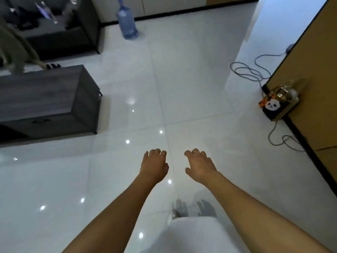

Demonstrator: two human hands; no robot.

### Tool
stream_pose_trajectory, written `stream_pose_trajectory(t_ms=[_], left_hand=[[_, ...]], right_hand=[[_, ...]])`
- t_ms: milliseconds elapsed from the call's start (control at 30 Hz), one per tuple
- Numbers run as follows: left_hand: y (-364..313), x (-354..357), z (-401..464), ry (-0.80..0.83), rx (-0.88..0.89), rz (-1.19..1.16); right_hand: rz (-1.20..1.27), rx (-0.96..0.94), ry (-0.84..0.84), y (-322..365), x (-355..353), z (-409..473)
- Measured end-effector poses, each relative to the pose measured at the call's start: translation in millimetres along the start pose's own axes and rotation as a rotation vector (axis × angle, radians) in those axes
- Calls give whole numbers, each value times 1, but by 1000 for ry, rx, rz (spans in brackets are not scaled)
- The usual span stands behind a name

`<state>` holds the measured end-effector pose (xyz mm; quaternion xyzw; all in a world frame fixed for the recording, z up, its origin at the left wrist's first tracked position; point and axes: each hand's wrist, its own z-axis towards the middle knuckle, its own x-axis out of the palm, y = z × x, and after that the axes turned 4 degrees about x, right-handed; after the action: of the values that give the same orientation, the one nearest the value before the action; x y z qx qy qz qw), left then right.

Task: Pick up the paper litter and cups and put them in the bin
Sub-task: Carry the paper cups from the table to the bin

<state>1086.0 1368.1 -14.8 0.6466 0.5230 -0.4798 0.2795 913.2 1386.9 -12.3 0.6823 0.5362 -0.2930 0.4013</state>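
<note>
Cabinet left, water jug far ahead, panda box right by wall.

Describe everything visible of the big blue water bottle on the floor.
The water bottle is a large translucent blue jug, plastic by its look, with a narrow neck at the top. It stands upright on the pale glossy tile floor at the far end of the room, near the wall's dark skirting and right of the dark sofa. Neither hand touches it.

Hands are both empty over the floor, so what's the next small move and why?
Probably turn the head to look for litter. Both the left hand and right hand hang open, holding nothing, and no paper, cups or bin show on the tiled floor in this view.
</note>
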Motion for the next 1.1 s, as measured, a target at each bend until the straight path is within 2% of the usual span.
stream_pose_trajectory(t_ms=[267,433,733,900,1100], left_hand=[[116,-26,43,-11,-229,-128],[173,-56,113,-23,-353,-198],[273,-152,240,-103,-538,-305],[338,-183,284,-126,-636,-353],[448,-216,347,-179,-731,-391]], right_hand=[[-129,-190,79,104,-42,119],[-204,-274,95,147,-84,220],[-266,-419,86,243,-189,391],[-318,-493,149,304,-209,461],[-323,-568,160,396,-229,558]])
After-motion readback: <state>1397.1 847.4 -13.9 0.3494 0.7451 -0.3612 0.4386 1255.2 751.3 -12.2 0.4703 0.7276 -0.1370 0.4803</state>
